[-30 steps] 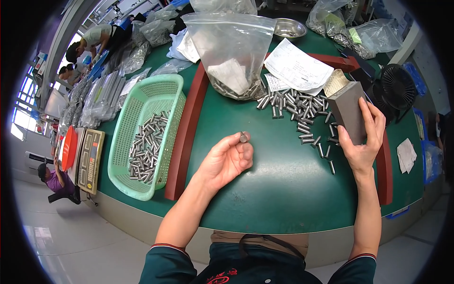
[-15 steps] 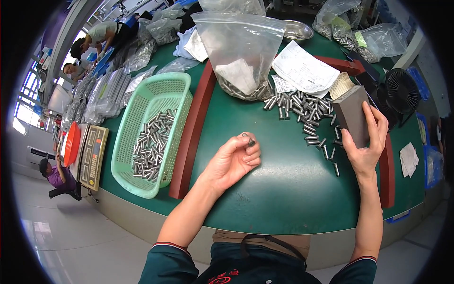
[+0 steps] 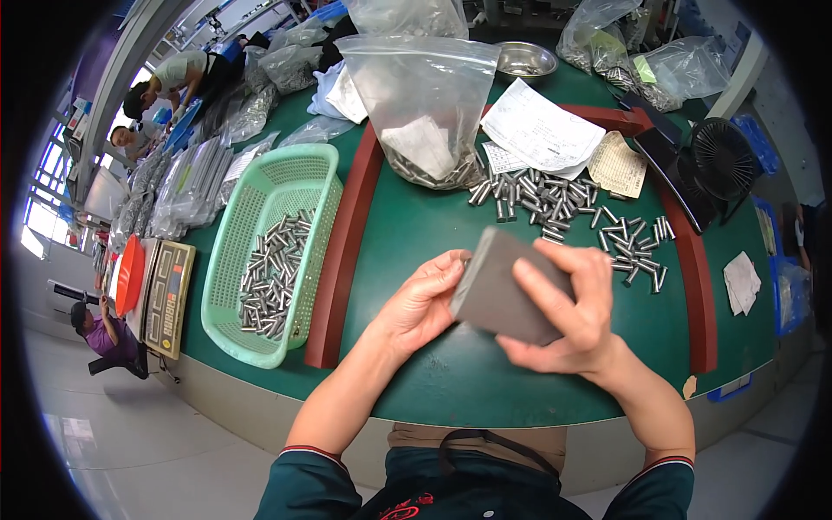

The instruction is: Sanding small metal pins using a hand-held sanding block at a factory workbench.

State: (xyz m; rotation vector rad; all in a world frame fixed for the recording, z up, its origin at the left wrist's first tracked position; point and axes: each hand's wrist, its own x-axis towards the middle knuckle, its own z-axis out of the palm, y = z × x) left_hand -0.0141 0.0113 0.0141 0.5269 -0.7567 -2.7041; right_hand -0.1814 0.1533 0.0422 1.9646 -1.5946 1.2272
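Note:
My right hand (image 3: 579,316) grips a flat grey rectangular block (image 3: 498,290), blurred by motion, with the fingers spread over its top face. The block's left edge is right against the fingertips of my left hand (image 3: 407,312). That hand is closed in a pinch; the short metal pin in it is almost wholly hidden behind the fingers and block. Beyond the hands, loose metal pins (image 3: 555,201) lie heaped on the green table (image 3: 416,230). A smaller cluster of pins (image 3: 631,247) lies further right, by the red-brown wooden bar.
At left a light green plastic basket (image 3: 227,286) holds many pins. A red-brown wooden frame (image 3: 345,260) borders the work area. A clear bag of pins (image 3: 425,95), papers (image 3: 542,130), a metal bowl (image 3: 527,59) and a black fan (image 3: 726,156) stand behind. A scale (image 3: 169,299) is far left.
My right hand has brought the grey block from the right side over to my left hand. The pins that it partly covered now show. My left hand stays nearly in place.

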